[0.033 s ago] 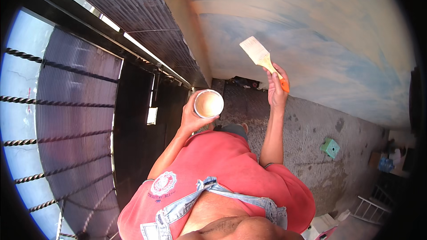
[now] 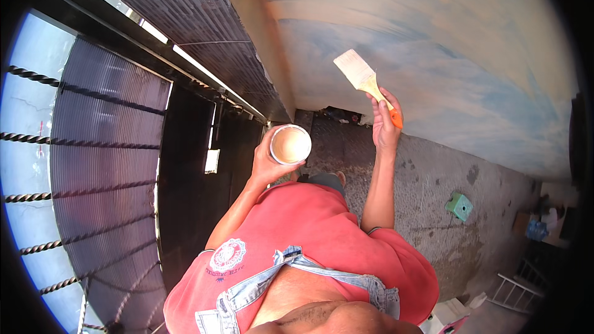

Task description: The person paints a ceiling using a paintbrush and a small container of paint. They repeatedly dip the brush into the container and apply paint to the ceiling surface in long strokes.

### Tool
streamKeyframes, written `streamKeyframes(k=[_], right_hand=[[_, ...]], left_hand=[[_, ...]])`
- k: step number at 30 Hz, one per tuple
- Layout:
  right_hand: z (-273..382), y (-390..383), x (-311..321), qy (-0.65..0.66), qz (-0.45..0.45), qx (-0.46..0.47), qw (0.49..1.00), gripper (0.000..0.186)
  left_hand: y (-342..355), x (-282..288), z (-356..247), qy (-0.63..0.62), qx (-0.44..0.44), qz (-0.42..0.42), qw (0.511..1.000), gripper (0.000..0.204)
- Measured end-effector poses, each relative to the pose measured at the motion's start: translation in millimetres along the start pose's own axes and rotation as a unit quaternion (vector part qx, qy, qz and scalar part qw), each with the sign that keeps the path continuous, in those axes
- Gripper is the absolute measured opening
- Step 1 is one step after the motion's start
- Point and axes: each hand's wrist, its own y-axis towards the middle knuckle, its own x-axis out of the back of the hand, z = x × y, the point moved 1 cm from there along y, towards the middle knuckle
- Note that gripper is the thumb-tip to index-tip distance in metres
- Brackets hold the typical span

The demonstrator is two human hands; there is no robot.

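My left hand (image 2: 267,162) is wrapped round a round white-rimmed tub (image 2: 273,146), its open top facing up. Cream-coloured paint (image 2: 292,145) shows inside it. In my right hand (image 2: 387,125) is a wide flat paintbrush (image 2: 375,86), gripped by its pale wooden handle with an orange end. The brush's bristles (image 2: 353,67) look whitish and point up and to the left, in front of the painted wall (image 2: 421,80). Whether they touch the wall I cannot tell. That wall carries blue patches and peach-beige streaks.
On the left stand a dark metal gate (image 2: 192,210) and twisted bars (image 2: 105,143) before ribbed sheeting. A small green stool (image 2: 460,206) is on the rough grey floor (image 2: 421,185) to the right. Farther right are a blue water bottle (image 2: 537,229) and a white metal rack (image 2: 518,289).
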Motion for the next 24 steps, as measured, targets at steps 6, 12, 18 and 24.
streamKeyframes(k=[6, 12, 18, 24], right_hand=[[-18.0, 18.4, -37.5, 0.03, -0.001, 0.032, 0.999, 0.032], [-24.7, 37.7, -87.8, -0.146, 0.064, 0.098, 0.982, 0.023], [-39.7, 72.3, -139.2, -0.215, 0.127, 0.165, 0.954, 0.02], [-49.7, 87.3, -157.4, -0.219, 0.148, 0.163, 0.951, 0.018]], left_hand=[[3.3, 16.8, -4.0, 0.024, -0.006, -0.008, 1.0, 0.092], [-6.7, 11.8, 1.6, 0.01, 0.018, -0.016, 1.0, 0.093], [-4.9, 22.2, 8.9, 0.021, 0.018, -0.023, 0.999, 0.093], [-3.2, 28.4, 10.0, 0.024, 0.009, -0.025, 0.999, 0.093]])
